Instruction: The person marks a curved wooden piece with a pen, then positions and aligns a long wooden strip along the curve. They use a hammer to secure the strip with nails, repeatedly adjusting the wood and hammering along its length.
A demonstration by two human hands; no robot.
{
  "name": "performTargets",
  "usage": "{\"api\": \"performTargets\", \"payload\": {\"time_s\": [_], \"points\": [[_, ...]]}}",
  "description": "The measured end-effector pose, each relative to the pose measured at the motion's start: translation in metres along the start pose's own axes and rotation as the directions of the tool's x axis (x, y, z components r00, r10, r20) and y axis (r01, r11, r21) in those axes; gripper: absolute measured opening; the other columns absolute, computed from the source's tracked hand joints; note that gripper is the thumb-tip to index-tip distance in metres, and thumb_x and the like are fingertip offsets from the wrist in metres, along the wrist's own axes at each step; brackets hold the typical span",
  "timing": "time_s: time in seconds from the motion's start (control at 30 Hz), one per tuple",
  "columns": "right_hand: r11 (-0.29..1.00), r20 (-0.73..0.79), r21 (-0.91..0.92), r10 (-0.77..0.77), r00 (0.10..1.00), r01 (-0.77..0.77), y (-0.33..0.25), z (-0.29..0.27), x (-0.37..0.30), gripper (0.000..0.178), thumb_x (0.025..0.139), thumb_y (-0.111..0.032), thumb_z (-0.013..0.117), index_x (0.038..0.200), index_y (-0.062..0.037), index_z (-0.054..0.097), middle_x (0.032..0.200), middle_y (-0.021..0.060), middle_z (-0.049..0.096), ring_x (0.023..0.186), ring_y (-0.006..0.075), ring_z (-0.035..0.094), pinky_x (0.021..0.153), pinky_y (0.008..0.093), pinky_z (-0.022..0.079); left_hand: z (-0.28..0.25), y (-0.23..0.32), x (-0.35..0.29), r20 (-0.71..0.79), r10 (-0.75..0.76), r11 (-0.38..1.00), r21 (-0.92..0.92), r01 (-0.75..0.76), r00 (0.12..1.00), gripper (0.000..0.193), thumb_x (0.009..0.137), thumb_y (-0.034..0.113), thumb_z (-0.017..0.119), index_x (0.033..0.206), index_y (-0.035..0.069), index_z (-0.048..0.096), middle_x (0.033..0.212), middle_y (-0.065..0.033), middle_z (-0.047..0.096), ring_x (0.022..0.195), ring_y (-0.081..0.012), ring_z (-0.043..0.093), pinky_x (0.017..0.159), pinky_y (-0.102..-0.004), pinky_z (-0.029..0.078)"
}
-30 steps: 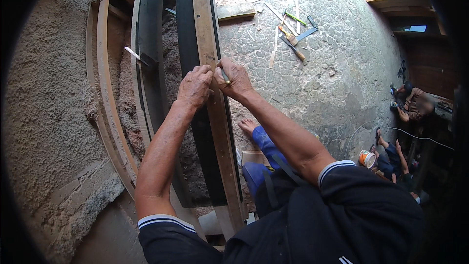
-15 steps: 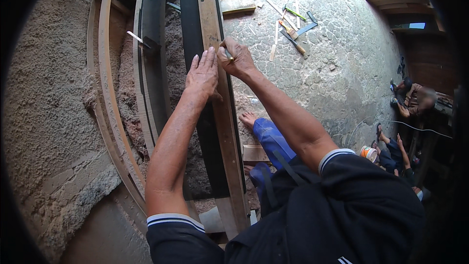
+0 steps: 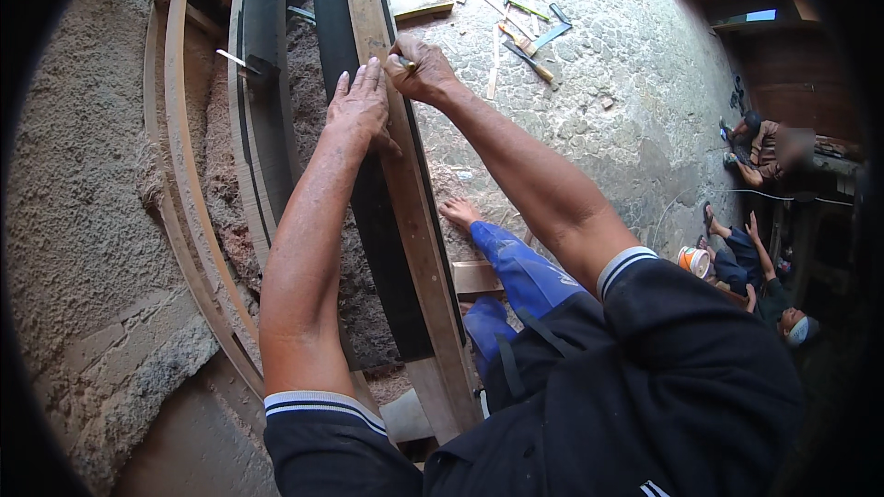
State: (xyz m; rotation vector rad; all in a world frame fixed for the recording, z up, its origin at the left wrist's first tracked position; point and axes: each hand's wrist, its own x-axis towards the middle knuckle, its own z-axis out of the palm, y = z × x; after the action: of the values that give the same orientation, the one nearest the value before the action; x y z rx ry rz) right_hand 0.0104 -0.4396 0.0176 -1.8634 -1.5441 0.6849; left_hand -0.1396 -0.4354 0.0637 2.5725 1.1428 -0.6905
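Observation:
My left hand [image 3: 357, 115] lies on a long wooden plank [image 3: 419, 239], fingers stretched out and the thumb near its right edge. The plank runs away from me along a dark strip [image 3: 378, 262]. My right hand [image 3: 422, 72] is curled over the plank's right edge, just beyond my left fingertips. A short tool with a rounded, dull gold end [image 3: 406, 63] sticks out of that fist. Its working end is hidden, so its kind does not show.
Curved wooden ribs [image 3: 180, 147] stand on the left beside a rough wall [image 3: 83, 175]. On the stone floor lie a hammer [image 3: 527, 7], a square [image 3: 554, 32] and a wood-handled tool [image 3: 532, 64]. Two people [image 3: 764, 147] sit at right near a white bucket [image 3: 693, 261].
Both hands have slid a little farther away along the plank, the right still gripping the tool. The whole view has shifted slightly. At right, a seated person's head has come into clearer sight.

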Motion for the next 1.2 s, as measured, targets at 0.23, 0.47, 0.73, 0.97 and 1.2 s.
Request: {"api": "performTargets", "payload": {"time_s": [0.23,0.47,0.73,0.97,1.2], "points": [[1.0,0.058,0.018,0.024,0.998,-0.025,-0.01,-0.003,-0.105,0.021,0.088,-0.02,0.052,0.094,-0.0019,0.061,0.079,0.0242,0.067,0.074,0.0387,0.07,0.072,0.0463,0.057,0.0,0.002,0.003,0.033,-0.025,0.998,0.058,0.023,0.999,0.152,0.048,0.058,0.093,0.159,-0.001,0.007,0.168,-0.0155,0.006,0.156,-0.0265,0.009,0.127,-0.0449,0.006],[0.99,0.145,0.08,0.107,0.984,-0.119,-0.024,-0.01,-0.197,0.02,0.091,-0.021,0.052,0.097,-0.0023,0.054,0.078,0.0297,0.065,0.077,0.0491,0.066,0.075,0.0554,0.053,-0.003,0.007,-0.017,-0.052,0.001,1.0,0.022,0.0,0.999,0.134,0.057,0.05,0.092,0.157,0.001,0.018,0.166,-0.0153,0.016,0.154,-0.0275,0.018,0.126,-0.0429,0.014],[0.994,0.065,0.085,0.067,0.996,-0.072,-0.022,-0.002,-0.199,0.02,0.09,-0.021,0.053,0.098,-0.0023,0.055,0.077,0.029,0.064,0.078,0.0485,0.066,0.075,0.0564,0.053,0.027,0.009,-0.044,-0.14,0.123,0.968,-0.201,-0.15,0.982,0.077,0.075,0.03,0.082,0.137,-0.004,0.05,0.152,-0.0145,0.042,0.142,-0.033,0.039,0.116,-0.0385,0.038],[0.995,0.043,0.09,0.05,0.998,-0.054,-0.019,0.0,-0.201,0.022,0.089,-0.022,0.054,0.098,-0.0031,0.058,0.083,0.0269,0.066,0.082,0.0459,0.067,0.076,0.0517,0.054,0.05,0.024,-0.072,0.0,0.113,0.993,-0.022,-0.113,0.994,0.146,0.055,0.064,0.087,0.158,-0.003,0.007,0.167,-0.0185,0.006,0.155,-0.029,0.009,0.126,-0.0409,0.012],[0.998,0.003,0.067,0.023,1.0,-0.023,-0.015,0.006,-0.201,0.024,0.089,-0.024,0.055,0.1,-0.0037,0.061,0.085,0.0248,0.068,0.082,0.0438,0.068,0.075,0.0482,0.055,0.056,0.038,-0.086,-0.176,0.059,0.998,-0.02,-0.064,0.983,0.127,0.06,0.052,0.09,0.155,0.001,0.023,0.163,-0.0154,0.022,0.151,-0.0294,0.022,0.124,-0.0415,0.021]]}}
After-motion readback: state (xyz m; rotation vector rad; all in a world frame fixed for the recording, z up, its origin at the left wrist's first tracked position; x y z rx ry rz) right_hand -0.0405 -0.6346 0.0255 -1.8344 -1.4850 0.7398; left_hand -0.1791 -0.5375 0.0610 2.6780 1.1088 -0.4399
